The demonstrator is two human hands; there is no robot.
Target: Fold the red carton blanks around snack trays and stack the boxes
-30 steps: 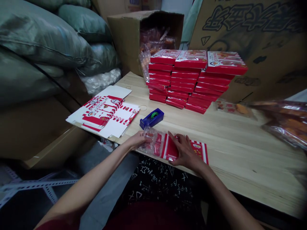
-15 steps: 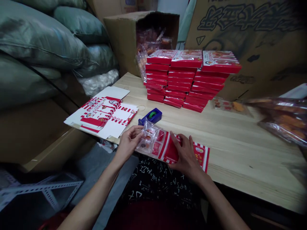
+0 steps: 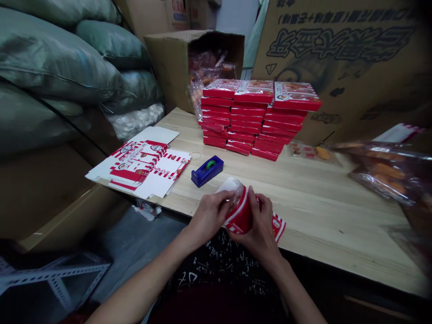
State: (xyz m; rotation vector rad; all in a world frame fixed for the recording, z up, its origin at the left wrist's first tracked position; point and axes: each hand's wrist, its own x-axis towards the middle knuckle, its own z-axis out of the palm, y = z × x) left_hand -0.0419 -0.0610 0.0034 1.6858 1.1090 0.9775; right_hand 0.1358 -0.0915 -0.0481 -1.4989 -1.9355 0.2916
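Note:
A red and white cardboard box lies at the table's front edge. Curled round its sides is my right hand, thumb near and fingers far, so the box bulges. My left hand is closed at the box's left end, its fingers pressing a clear plastic packet into the opening. Most of the packet is hidden inside the box and behind my fingers. A white flap of the box sticks up beyond my left fingertips. Just past my hands sits a blue tape dispenser with a green core.
Flat printed cartons lie at the table's left edge. Stacked red boxes stand at the back. Behind them, an open cardboard carton holds plastic packets. More clear packets lie on the right. Large filled sacks are piled at left.
My left hand has moved right, pushing the packet from outside the box mostly into it. The box now bulges in my right hand's grip. The view has shifted slightly.

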